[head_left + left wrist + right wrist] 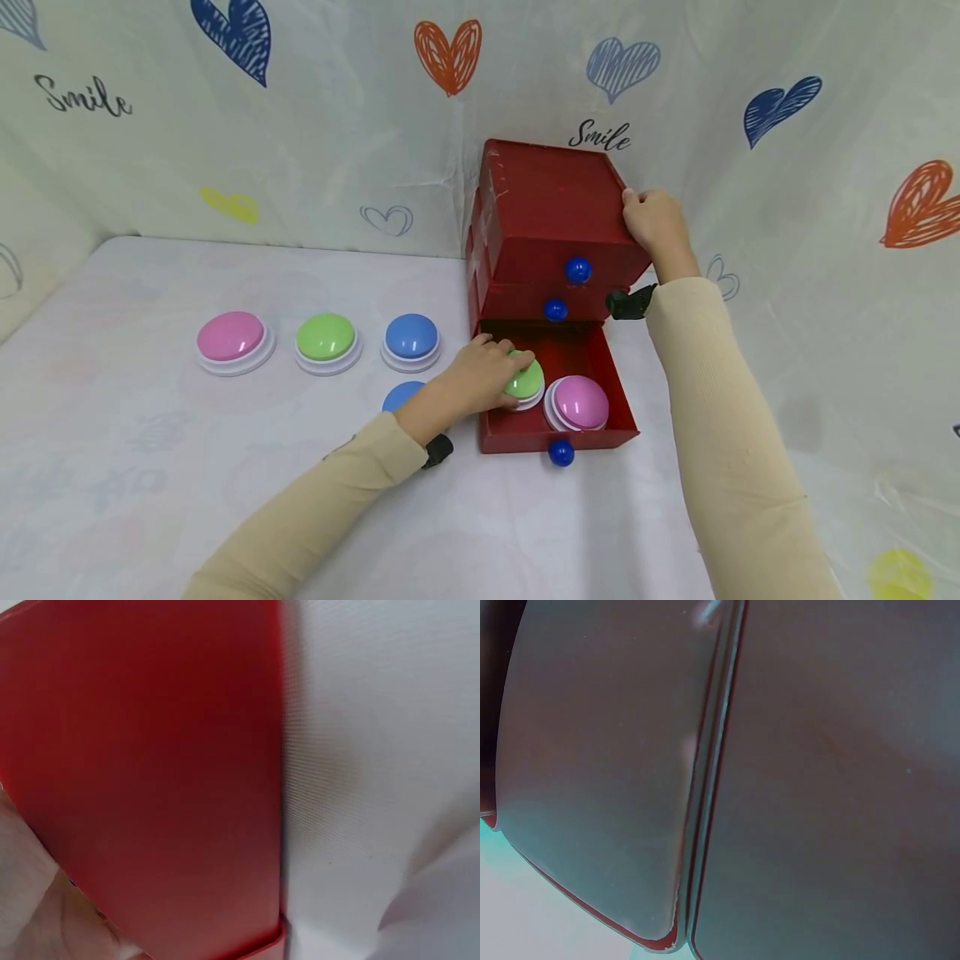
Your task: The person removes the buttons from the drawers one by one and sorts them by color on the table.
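A red drawer cabinet (555, 192) stands at the back of the table, its bottom drawer (551, 442) pulled out. My left hand (483, 371) reaches over the drawer's left wall and grips a push button with a green dome (527, 379) and white base. Beside it in the drawer sits a push button with a pink dome (581, 402). In the left wrist view the hand (45, 907) shows at the lower left, past a red wall (165, 772). My right hand (660, 225) holds the cabinet's upper right edge; its fingers on the side are hidden.
Left of the cabinet stand pink (231, 337), green (326, 337) and blue (411, 337) push buttons in a row. Another blue button (401, 394) is partly hidden behind my left forearm. A blue knob (561, 453) sticks out from the open drawer. A patterned curtain (315, 150) hangs behind.
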A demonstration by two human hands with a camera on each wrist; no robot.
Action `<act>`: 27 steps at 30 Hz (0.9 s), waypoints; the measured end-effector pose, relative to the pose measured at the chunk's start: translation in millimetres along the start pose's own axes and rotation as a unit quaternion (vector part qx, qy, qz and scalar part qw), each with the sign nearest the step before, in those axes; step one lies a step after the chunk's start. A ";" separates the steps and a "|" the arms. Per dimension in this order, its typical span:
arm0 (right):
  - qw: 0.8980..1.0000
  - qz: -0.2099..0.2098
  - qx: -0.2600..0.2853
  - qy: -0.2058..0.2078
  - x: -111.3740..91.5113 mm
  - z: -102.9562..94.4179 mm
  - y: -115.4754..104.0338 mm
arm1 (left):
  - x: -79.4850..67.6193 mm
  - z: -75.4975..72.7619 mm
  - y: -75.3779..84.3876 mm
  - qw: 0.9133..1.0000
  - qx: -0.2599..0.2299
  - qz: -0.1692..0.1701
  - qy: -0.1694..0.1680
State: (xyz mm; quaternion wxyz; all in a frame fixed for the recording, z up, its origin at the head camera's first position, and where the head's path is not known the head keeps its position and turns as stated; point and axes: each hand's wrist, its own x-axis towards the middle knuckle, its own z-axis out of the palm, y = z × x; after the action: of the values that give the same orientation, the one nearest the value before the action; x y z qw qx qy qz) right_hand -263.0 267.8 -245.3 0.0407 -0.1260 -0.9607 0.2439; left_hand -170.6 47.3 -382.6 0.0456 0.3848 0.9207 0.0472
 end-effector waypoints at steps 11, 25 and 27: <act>1.000 0.000 -0.001 0.001 0.0 0.2 -0.2 | 7.7 1.9 2.0 1.000 0.004 -0.016 -0.018; 1.000 0.001 0.000 0.002 -0.1 0.0 -0.3 | 9.1 5.8 2.0 1.000 0.000 -0.020 0.002; 1.000 0.001 -0.001 0.003 -0.4 0.2 -0.5 | 7.9 4.9 1.9 1.000 -0.002 -0.019 0.007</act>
State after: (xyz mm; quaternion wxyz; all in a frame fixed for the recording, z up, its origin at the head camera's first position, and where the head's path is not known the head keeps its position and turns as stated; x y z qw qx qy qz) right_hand -262.8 267.2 -245.2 0.0433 -0.1273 -0.9608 0.2425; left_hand -174.2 54.5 -387.6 0.0411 0.3664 0.9282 0.0505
